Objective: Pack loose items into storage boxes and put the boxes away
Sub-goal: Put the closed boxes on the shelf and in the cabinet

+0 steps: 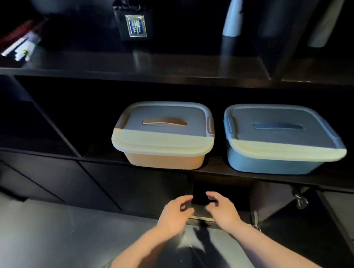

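Observation:
Two lidded storage boxes stand side by side on a dark shelf [216, 168]. The orange box [165, 157] is on the left and the blue box [278, 162] on the right; both have pale lids with a handle on top, and both jut slightly over the shelf's front edge. Below the shelf, my left hand [175, 214] and my right hand [223, 209] hover close together with fingers loosely curled, holding nothing, in front of an open dark cabinet compartment [199, 197].
An open cabinet door [286, 207] with hinges swings out at the right. On the upper shelf [125, 64] stand a dark bag with a blue emblem [136, 23], a white vase [233, 12] and papers [19, 47] at left. Grey floor [53, 236] lies below.

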`<state>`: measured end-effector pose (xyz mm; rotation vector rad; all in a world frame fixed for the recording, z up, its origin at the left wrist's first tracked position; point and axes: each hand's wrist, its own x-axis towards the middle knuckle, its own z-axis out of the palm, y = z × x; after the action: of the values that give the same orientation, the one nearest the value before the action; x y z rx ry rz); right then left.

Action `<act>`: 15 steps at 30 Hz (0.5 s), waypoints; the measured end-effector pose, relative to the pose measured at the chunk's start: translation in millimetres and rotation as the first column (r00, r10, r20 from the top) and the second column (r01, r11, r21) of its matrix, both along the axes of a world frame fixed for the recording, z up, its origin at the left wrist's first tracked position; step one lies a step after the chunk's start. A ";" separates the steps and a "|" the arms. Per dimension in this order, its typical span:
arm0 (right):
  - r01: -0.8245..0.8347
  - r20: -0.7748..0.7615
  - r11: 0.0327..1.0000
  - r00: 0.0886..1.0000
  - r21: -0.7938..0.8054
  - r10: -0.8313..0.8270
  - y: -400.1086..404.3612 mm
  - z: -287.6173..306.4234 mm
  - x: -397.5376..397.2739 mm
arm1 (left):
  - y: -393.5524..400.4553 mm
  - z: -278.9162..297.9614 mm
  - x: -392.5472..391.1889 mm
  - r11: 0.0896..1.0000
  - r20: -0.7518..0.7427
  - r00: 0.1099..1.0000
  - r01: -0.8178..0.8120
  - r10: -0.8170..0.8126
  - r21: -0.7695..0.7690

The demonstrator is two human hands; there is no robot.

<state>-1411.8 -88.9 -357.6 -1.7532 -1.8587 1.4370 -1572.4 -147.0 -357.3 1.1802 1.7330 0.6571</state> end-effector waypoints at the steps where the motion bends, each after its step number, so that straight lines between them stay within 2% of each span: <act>1: -0.003 0.001 1.000 1.000 -0.005 0.003 8.5 2.5 -10.1 | 5.5 -0.3 -7.1 1.000 -0.028 0.999 0.015 -0.015 -0.007; 6: -0.013 0.005 0.995 1.000 -0.103 0.014 49.4 -1.4 -49.6 | 27.7 -2.0 -22.7 0.999 -0.050 0.999 -0.005 0.003 -0.044; 11: 0.077 -0.095 0.955 0.990 -0.285 -0.108 64.1 -18.5 -70.9 | 31.6 -6.8 -18.7 0.978 0.012 0.980 -0.199 0.200 -0.057; 15: 0.184 -0.169 0.935 0.955 -0.302 -0.242 67.3 -29.3 -73.5 | 22.5 -10.7 -8.3 0.976 -0.031 0.976 -0.216 0.215 -0.039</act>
<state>-1485.3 -21.6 -387.0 -1.7835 -1.3667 1.7865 -1580.7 -124.5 -368.0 0.9836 1.9054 0.7331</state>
